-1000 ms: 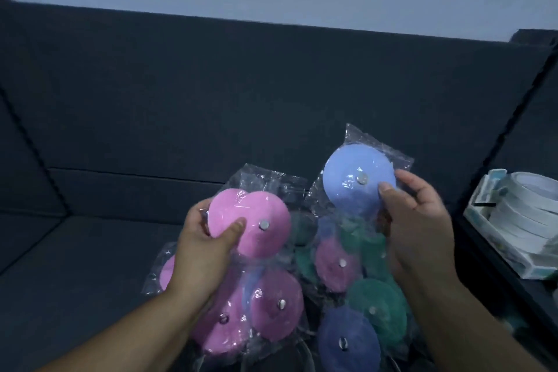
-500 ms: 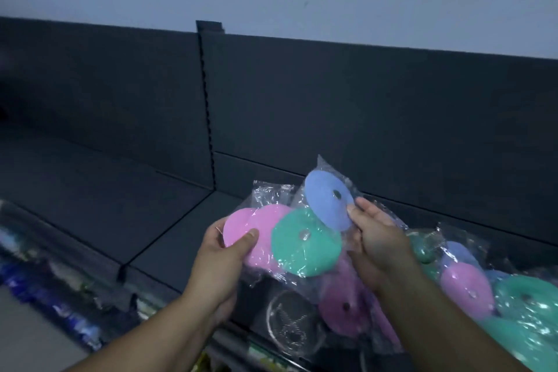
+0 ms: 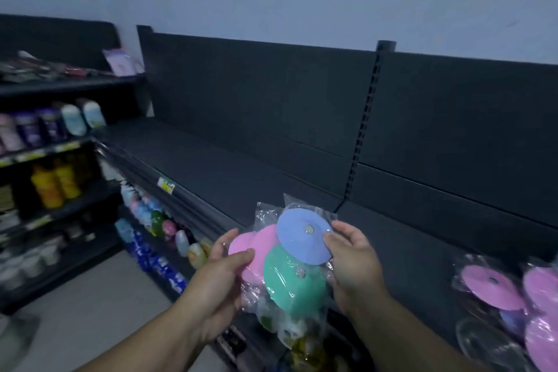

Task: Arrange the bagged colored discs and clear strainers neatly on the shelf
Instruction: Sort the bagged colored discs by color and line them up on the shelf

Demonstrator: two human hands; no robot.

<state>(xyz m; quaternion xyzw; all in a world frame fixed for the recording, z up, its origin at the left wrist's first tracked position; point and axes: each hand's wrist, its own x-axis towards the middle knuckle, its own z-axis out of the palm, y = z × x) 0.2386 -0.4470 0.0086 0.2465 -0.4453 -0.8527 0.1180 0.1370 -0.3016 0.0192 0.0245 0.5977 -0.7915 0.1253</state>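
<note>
Over on the left, a side rack [image 3: 69, 87] is carrying rows of bottles [image 3: 51, 127], all rather blurred. Beside it, the long dark shelf [image 3: 229, 160] is running off toward the right along the wall. In front of that shelf's front edge, the left hand [image 3: 223, 269] is gripping a bundle of clear bags [image 3: 265, 211], its thumb lying across the face of a pink disc [image 3: 262, 246] and its fingers curling behind. A green disc [image 3: 293, 281] is sitting just right of and below the pink one, and a blue disc [image 3: 302, 235] is overlapping both from above. The right hand [image 3: 353, 260] is pinching the blue disc's right edge, thumb in front, fingers behind the bag. Farther right, more bagged pink discs [image 3: 495, 287] are lying on the shelf, with what looks like a clear strainer [image 3: 483, 341] just below them.
</note>
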